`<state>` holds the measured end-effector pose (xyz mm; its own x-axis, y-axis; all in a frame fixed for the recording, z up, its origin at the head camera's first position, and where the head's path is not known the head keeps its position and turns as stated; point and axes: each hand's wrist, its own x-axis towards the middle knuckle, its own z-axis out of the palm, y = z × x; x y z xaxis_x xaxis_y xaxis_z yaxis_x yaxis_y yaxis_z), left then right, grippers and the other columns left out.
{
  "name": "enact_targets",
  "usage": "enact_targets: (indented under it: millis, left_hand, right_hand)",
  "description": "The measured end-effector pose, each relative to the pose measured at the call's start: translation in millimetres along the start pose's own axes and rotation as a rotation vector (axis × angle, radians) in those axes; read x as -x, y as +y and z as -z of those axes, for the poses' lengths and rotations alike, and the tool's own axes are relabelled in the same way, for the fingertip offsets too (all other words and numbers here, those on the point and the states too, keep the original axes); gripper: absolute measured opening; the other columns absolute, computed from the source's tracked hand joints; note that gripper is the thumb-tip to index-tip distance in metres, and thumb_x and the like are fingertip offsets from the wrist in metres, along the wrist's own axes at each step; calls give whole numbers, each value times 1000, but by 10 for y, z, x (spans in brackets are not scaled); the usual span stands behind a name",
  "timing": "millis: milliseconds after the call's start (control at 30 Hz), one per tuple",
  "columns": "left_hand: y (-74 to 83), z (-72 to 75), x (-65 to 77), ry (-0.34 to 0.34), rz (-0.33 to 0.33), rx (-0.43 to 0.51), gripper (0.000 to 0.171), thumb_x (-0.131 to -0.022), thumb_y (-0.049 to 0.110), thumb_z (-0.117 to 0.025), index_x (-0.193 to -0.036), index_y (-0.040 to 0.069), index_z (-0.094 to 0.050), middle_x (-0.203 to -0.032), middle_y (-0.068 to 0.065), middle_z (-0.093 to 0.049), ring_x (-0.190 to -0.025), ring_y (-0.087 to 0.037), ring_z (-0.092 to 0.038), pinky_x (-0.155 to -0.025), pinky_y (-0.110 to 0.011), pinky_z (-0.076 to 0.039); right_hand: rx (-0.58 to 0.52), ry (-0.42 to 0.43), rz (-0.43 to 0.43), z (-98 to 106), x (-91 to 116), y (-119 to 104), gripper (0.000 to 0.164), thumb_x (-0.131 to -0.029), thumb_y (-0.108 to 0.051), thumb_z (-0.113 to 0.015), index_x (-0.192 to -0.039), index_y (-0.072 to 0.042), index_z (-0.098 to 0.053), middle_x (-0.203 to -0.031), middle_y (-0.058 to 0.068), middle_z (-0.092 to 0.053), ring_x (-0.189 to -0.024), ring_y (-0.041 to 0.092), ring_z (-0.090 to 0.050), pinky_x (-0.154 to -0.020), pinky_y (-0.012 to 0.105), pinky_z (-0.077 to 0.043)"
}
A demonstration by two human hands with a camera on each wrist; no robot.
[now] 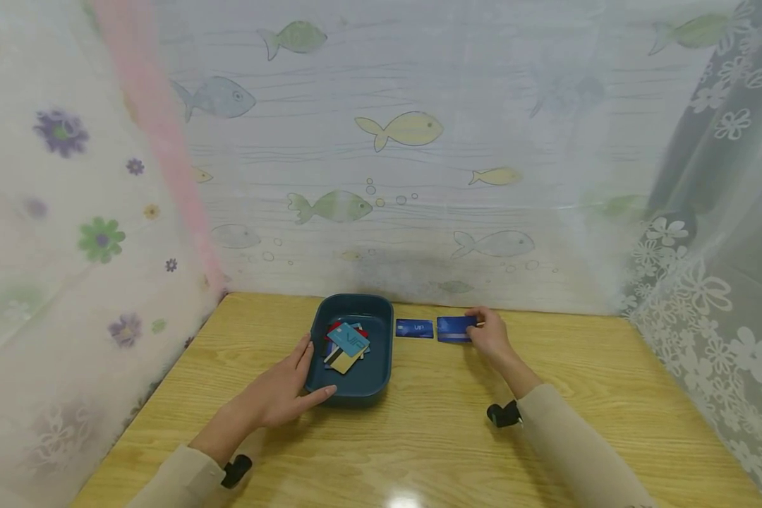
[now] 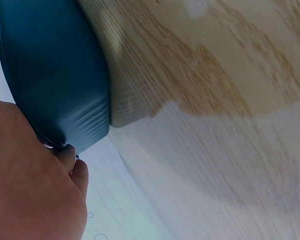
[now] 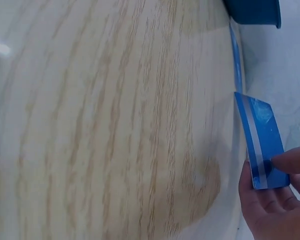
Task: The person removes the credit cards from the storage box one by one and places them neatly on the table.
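In the head view, a dark teal plastic bin (image 1: pixel 355 386) stands on the table with a loose pile of cards (image 1: pixel 348 340) inside, in light blue, yellow and red. My left hand (image 1: pixel 282 391) grips the bin's near left side, its thumb at the front rim. My right hand (image 1: pixel 490 337) pinches the right end of a blue card (image 1: pixel 452 327) with a silver stripe. In the right wrist view the blue card (image 3: pixel 262 142) is tilted between thumb and fingers. A blue VIP card (image 1: pixel 414 329) lies between the bin and the held card.
The wooden table (image 1: pixel 419 437) ends at the back against a fish-print curtain (image 1: pixel 406 212). A flower-print curtain (image 1: pixel 70 282) hangs on the left, and a lace-patterned sheer one (image 1: pixel 705 296) on the right.
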<state>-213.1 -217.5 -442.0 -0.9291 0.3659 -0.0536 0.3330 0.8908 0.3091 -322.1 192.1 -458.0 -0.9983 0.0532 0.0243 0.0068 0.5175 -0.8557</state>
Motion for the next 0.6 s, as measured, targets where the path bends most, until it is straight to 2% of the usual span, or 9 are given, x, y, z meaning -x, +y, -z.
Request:
enact_targets:
  millis: [233,600]
  left_hand:
    - [-2,-2,0,8,2,2,114,-92,84,-37,-162,-2,-15,-172,-14,-4,-154,-36,-24,-118,-53,-33]
    - [-6,-14,2,9,-6,-1,113,-92,84,-36,-162,-2,-15,-172,-14,-3,-154,-36,-24,-118,-53,-33]
  right_hand:
    - [71,-13,40,-13,-59,32,35,-95,4,-58,-130,7,-59,-124,30,-56,-106,39,-56,-85,45,-51]
    - [152,-23,85,-57,-163,111,38,-90,7,-56,-127,7,-62,-134,33,-56,-117,44,-55,-95,53,-48]
